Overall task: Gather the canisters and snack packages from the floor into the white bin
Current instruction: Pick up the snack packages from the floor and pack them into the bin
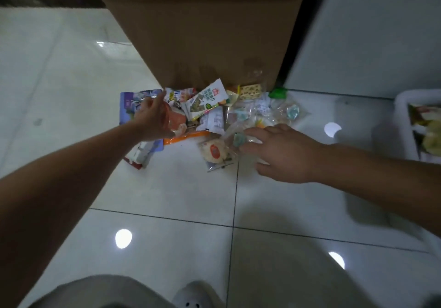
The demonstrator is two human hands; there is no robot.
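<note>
- Down against the cardboard box, the snack packages are lying in one heap on the floor. What's likely going wrong from here, you reckon?

- Slippery wrappers, mostly. The left grip is curling round an orange packet at the heap's left side, thumb sticking up. It's looking like a loose hold to me, so that one could be sliding out on the way over. The right grip is lying open, fingers spread flat on the clear packets, holding nothing (the bun packet is sitting just beside its fingertips).

- And the white bin?

- It's sitting off at the right edge, well apart from the heap, and it's already holding some packets. Carrying an armful that far is asking for drops. Not seeing any canisters, by the way.
</note>
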